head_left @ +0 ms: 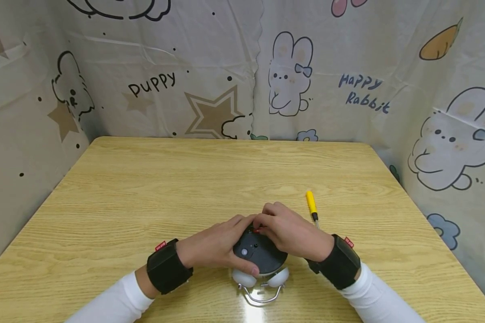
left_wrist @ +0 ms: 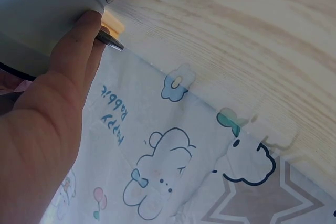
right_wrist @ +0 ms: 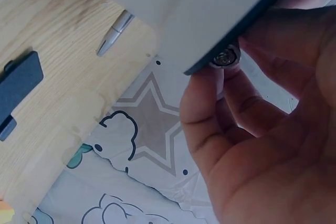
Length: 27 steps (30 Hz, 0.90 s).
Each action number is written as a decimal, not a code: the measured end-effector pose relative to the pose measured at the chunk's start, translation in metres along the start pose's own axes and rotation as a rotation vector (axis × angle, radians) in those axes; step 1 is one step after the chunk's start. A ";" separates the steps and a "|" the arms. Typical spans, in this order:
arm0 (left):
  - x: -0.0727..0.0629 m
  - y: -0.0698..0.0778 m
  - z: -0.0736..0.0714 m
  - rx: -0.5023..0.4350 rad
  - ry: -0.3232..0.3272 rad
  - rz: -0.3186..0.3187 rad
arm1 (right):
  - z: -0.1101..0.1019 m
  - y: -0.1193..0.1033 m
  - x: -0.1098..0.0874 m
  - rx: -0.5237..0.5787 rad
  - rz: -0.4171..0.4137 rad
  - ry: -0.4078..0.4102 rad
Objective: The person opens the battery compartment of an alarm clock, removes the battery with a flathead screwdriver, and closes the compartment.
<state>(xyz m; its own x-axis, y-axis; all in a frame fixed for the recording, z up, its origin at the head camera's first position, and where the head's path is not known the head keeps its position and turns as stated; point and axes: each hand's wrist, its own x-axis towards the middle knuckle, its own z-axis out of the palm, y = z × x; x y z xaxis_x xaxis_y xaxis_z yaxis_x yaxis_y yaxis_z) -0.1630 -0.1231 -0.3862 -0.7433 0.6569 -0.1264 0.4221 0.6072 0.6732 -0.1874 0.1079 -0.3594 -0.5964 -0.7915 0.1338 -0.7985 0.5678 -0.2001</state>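
Note:
A twin-bell alarm clock lies with its black back up, its bells and wire handle toward me. My left hand grips the clock's left side, thumb over the back near the bells. At the far edge of the clock, my right hand pinches a small battery, whose round metal end shows between the fingers in the right wrist view. A bit of red shows under those fingertips in the head view. One tapered metal foot of the clock sticks out. The fingers hide much of the battery.
A yellow-handled screwdriver lies right of the clock, its shaft partly behind my right hand. On the wooden table there is also a small black plastic cover. A printed curtain stands along the back and sides.

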 end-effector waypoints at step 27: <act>-0.001 0.001 0.000 0.025 0.006 -0.013 | -0.007 0.001 -0.002 0.060 0.043 -0.086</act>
<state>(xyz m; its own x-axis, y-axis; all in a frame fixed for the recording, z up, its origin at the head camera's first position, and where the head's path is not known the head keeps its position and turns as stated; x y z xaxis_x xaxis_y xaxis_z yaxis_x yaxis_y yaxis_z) -0.1619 -0.1229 -0.3856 -0.7516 0.6465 -0.1307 0.4254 0.6266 0.6530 -0.1879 0.1118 -0.3534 -0.6190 -0.7843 0.0410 -0.7642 0.5894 -0.2619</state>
